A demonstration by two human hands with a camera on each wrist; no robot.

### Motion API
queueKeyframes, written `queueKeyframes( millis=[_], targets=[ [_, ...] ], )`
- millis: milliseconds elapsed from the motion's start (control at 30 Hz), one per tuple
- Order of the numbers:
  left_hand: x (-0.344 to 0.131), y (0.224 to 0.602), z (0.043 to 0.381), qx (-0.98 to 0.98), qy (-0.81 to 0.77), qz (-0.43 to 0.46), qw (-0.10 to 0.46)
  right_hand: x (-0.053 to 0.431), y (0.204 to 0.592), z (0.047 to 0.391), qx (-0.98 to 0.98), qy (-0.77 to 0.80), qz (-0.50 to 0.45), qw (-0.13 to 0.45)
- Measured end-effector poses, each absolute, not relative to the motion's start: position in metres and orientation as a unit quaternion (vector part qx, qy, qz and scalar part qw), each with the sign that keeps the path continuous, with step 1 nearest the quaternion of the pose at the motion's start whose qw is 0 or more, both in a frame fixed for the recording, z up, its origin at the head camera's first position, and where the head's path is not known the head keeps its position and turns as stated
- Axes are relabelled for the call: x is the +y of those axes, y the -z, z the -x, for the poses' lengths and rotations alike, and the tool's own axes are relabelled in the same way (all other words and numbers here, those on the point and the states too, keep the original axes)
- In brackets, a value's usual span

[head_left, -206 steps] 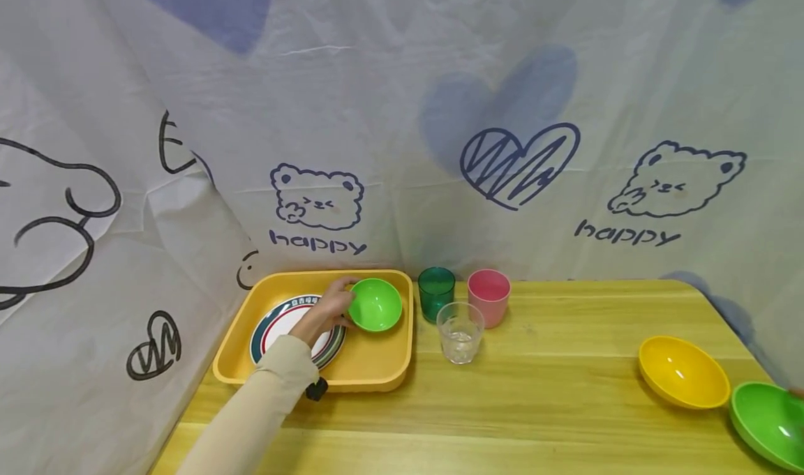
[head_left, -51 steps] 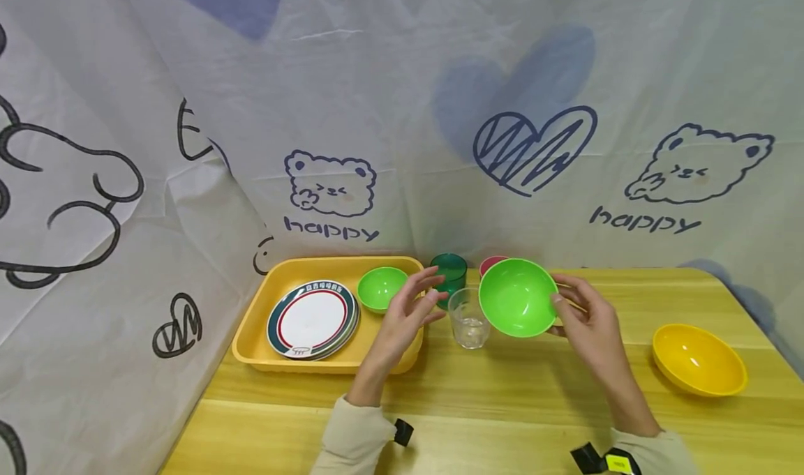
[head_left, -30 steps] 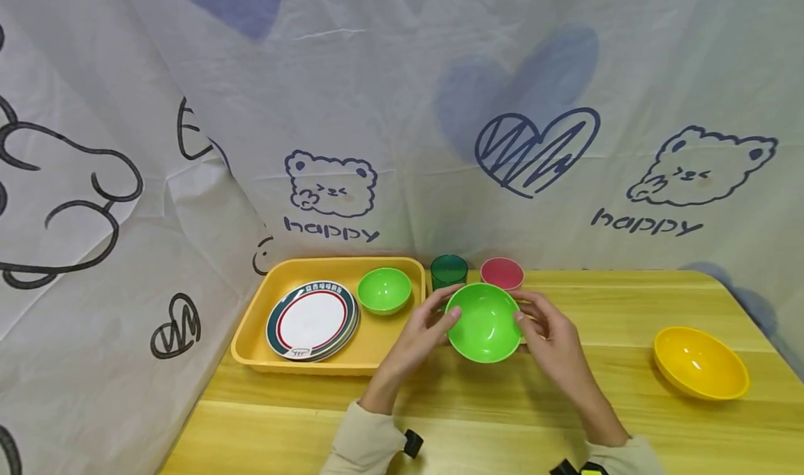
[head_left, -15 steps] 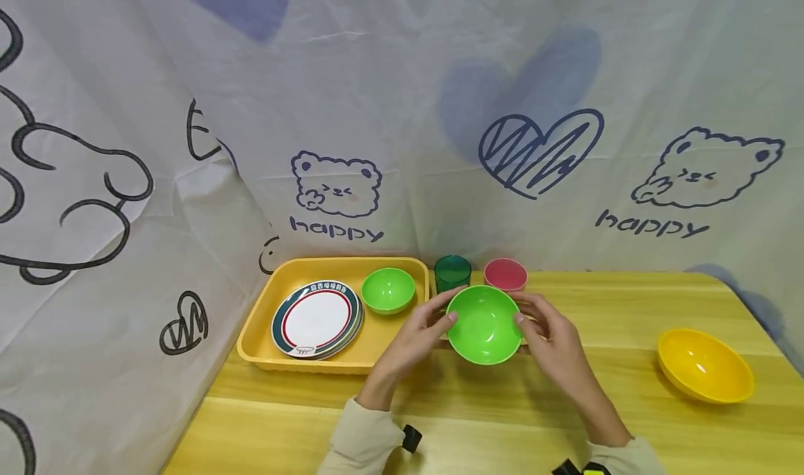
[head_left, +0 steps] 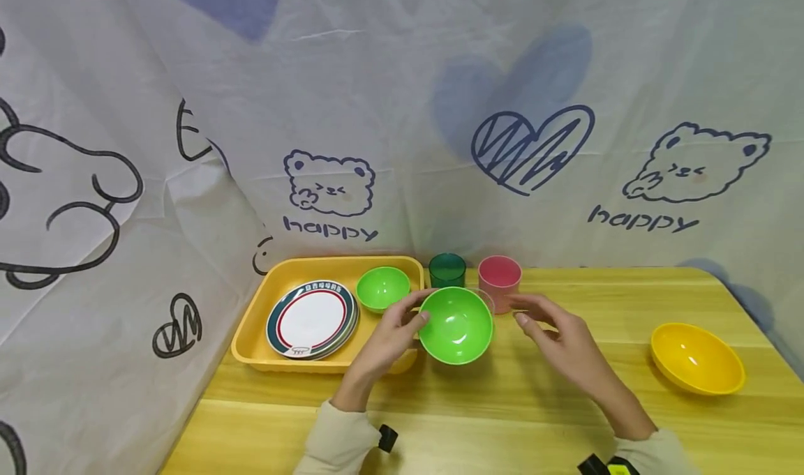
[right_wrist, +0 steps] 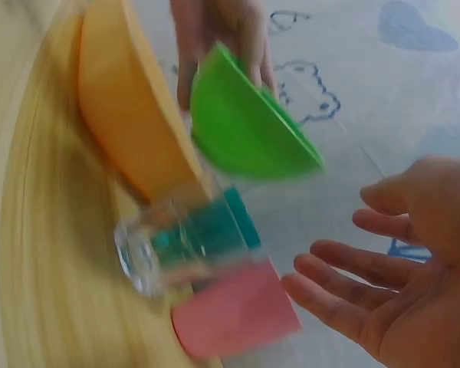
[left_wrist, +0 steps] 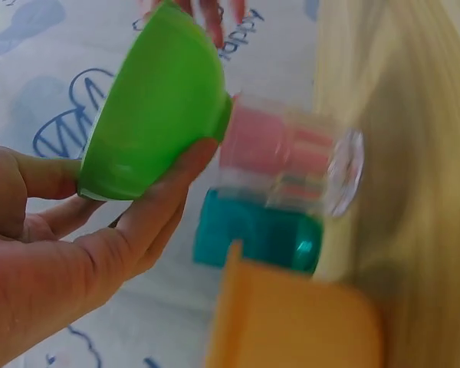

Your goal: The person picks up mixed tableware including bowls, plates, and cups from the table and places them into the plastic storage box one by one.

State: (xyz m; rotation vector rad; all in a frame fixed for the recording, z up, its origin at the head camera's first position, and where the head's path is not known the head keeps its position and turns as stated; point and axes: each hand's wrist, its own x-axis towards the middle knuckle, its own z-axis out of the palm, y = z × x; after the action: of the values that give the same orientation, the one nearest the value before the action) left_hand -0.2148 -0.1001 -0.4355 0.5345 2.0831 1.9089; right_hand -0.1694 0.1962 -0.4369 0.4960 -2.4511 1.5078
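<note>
One bowl [head_left: 456, 325] (left-held) — beside tray [head_left: 326, 367] edge

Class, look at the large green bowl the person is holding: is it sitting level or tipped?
Tipped. The large green bowl, gripped by the left hand, shows its opening facing the camera, off the table.

Long cream sleeves [head_left: 326, 436] are worn on both arms; a black strap [head_left: 386, 436] is fastened at each wrist, yellow-marked on the right.
</note>
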Motion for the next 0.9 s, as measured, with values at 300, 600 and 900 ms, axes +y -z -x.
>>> queueKeyframes(
  millis=[300,600,900],
  targets=[
    [-0.132,0.417,0.223,0.736,-0.656,-0.133,0.103,0.251,0.437,0.174,-0.909,-0.347,-0.176,0.147],
    [-0.158,0.404,0.249,0.763,-0.643,-0.071,0.016,0.316,0.441,0.185,-0.939,-0.253,-0.194,0.130],
    [-0.172,0.411,0.276,0.799,-0.600,-0.024,0.011,0.380,0.455,0.188,-0.952,-0.189,-0.218,0.101]
  ],
)
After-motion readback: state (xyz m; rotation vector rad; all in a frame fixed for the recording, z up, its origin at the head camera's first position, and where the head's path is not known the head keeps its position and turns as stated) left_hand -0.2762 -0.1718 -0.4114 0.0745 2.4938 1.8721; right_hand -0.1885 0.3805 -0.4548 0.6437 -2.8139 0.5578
